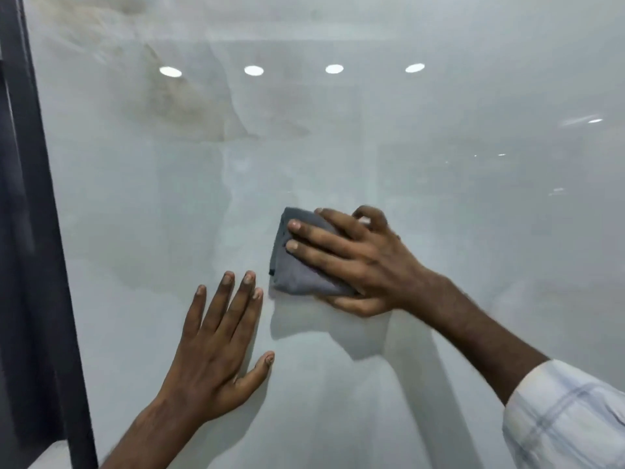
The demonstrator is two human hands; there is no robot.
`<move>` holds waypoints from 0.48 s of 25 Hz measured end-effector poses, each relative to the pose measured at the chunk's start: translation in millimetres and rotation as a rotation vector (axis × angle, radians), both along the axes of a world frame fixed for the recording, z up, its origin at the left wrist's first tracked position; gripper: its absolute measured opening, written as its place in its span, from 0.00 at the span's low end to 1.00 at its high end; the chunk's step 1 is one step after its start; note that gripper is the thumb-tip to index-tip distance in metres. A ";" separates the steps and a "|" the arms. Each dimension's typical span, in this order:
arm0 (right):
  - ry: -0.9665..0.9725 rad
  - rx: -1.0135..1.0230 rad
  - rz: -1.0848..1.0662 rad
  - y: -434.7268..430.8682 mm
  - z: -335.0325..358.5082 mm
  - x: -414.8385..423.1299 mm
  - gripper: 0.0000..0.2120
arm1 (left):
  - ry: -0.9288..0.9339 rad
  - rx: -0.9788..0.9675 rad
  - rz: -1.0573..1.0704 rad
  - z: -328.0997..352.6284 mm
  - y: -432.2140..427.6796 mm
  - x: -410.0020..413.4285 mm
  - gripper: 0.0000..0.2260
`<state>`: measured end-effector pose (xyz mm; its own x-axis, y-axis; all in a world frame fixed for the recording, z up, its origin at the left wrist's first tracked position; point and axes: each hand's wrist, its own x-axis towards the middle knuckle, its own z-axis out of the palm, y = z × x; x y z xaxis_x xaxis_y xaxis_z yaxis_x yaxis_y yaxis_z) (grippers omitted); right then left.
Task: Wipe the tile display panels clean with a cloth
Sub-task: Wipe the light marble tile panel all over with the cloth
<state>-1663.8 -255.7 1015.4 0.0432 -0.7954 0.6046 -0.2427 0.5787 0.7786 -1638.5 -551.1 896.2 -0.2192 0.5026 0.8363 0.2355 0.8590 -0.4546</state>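
Tile panel (372, 137), glossy pale grey. Right hand (358, 262) presses a folded grey cloth (297, 275) against it, fingers gripping. Left hand (216, 346) lies flat beside, fingers spread.

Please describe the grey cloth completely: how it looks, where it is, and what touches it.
The cloth is dark grey, soft fabric, folded into a thick pad with layered edges showing on its left side. It lies flat against the glossy pale panel, near the middle of the view. The right hand presses it there, fingers spread over its top and thumb below. The left hand rests on the panel beside it, not touching it.
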 end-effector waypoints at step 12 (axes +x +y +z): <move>-0.050 -0.152 -0.016 7.3 -39.3 7.8 0.33 | -0.038 -0.056 -0.017 -30.6 -27.3 7.8 0.37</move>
